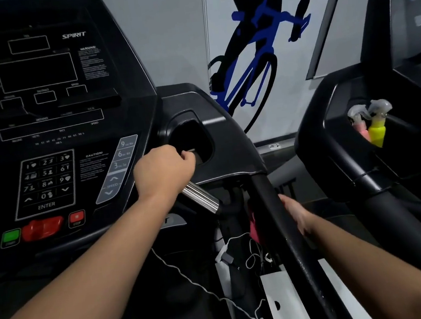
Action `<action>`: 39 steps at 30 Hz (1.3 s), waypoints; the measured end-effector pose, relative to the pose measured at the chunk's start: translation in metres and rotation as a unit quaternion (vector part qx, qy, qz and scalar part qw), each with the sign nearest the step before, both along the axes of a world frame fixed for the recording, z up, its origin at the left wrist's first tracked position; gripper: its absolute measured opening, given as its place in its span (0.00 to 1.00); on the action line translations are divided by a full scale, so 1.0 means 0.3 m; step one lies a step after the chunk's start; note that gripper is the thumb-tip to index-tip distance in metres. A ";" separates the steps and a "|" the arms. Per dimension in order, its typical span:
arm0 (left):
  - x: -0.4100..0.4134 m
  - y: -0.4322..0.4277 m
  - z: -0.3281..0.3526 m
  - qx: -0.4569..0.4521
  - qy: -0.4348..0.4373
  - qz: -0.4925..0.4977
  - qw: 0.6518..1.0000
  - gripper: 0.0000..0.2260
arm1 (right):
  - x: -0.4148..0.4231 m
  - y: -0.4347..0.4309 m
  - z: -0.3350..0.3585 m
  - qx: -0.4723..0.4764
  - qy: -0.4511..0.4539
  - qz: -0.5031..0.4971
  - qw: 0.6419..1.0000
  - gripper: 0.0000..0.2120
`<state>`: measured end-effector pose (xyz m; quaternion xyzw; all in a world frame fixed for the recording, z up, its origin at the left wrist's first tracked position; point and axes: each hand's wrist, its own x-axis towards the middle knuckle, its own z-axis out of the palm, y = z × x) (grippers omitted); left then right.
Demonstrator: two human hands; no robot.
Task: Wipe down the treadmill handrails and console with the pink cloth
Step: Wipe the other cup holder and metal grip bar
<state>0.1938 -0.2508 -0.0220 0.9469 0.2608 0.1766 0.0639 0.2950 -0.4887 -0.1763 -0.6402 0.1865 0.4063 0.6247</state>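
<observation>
1. This is a gym, in a row of cardio machines.
2. A treadmill console (42,120) marked SPIRIT, with number keypad, speed keys, green start and red stop buttons, rises just left of the left hand's fingers (187,159).
3. A second treadmill (359,142) stands well to the right of the right hand's fingers (289,204), spray bottles (369,125) in its cup holder.
4. Beyond both hands, a wall mural (253,57) shows a cyclist on a blue bike.
</observation>
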 end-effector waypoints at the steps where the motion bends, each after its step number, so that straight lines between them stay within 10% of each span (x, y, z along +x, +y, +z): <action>1: 0.001 0.000 -0.001 0.003 -0.001 -0.001 1.000 0.19 | -0.014 0.002 -0.002 0.014 0.011 -0.004 1.000 0.18; 20: -0.002 -0.009 0.010 -0.004 -0.006 -0.001 1.000 0.19 | -0.019 -0.007 0.034 0.038 0.043 0.073 0.996 0.28; 29: -0.005 -0.014 0.012 -0.001 -0.011 0.012 1.000 0.19 | 0.049 0.052 0.137 -0.018 -0.162 0.060 0.985 0.25; 35: -0.003 -0.020 0.013 -0.001 -0.008 0.020 1.000 0.18 | -0.101 0.048 0.171 -0.244 -0.408 0.147 0.867 0.19; 39: -0.005 -0.020 0.009 0.006 0.005 0.020 1.000 0.18 | -0.235 0.063 0.201 -0.430 -0.454 0.317 0.713 0.28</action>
